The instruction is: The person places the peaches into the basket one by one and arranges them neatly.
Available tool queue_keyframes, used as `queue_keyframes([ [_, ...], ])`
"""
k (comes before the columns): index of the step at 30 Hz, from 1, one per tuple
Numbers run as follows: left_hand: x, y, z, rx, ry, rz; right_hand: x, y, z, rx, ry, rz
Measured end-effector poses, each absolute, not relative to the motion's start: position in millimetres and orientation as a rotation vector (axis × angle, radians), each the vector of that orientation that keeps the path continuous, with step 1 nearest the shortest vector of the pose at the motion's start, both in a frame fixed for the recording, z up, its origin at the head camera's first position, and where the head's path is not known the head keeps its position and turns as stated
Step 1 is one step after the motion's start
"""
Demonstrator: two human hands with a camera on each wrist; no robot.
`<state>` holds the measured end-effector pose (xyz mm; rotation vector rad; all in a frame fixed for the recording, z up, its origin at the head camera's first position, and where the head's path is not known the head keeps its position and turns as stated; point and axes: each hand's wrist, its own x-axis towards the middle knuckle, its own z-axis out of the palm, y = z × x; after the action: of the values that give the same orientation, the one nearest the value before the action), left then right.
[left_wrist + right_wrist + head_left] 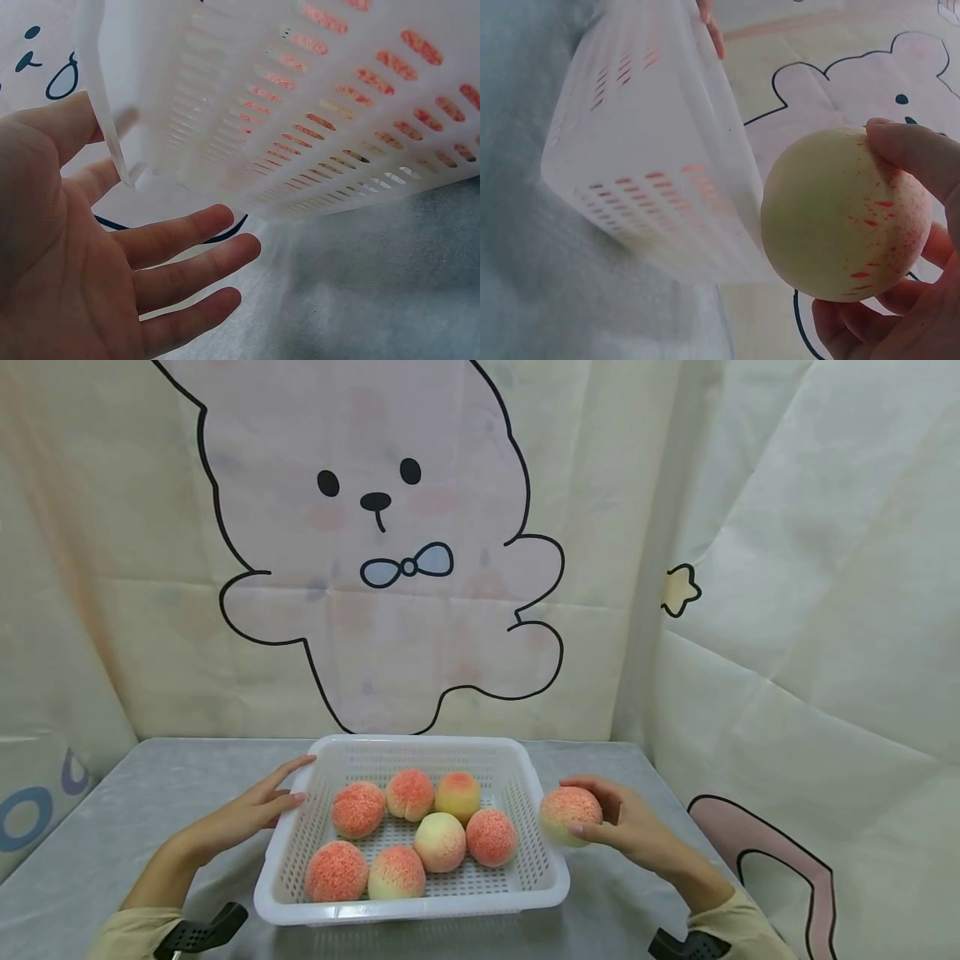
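A white plastic basket (412,907) with slotted walls stands on the table, holding several red and pale-yellow peaches (439,842). Just outside its right rim, my right hand (637,827) grips another peach (568,812) between thumb and fingers. In the right wrist view this peach (832,217) shows its pale side, apart from the table. My left hand (238,821) rests on the basket's left rim. The left wrist view shows its thumb and forefinger passing over the rim, partly hidden, while the other fingers (199,266) extend straight outside the wall.
A grey cloth covers the table (202,768) on both sides of the basket. Behind it hangs a pale curtain (600,677) with a cartoon bear, and another curtain (810,610) borders the right side. Black straps (201,931) sit at both wrists.
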<state>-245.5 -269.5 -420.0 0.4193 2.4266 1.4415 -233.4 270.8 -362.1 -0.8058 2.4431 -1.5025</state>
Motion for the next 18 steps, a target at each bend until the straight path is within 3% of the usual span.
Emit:
queue_keyframes([
  [18, -244, -268, -419, 0.399, 2.43, 1.446, -236, 222, -370, -0.986, 2.349, -1.477],
])
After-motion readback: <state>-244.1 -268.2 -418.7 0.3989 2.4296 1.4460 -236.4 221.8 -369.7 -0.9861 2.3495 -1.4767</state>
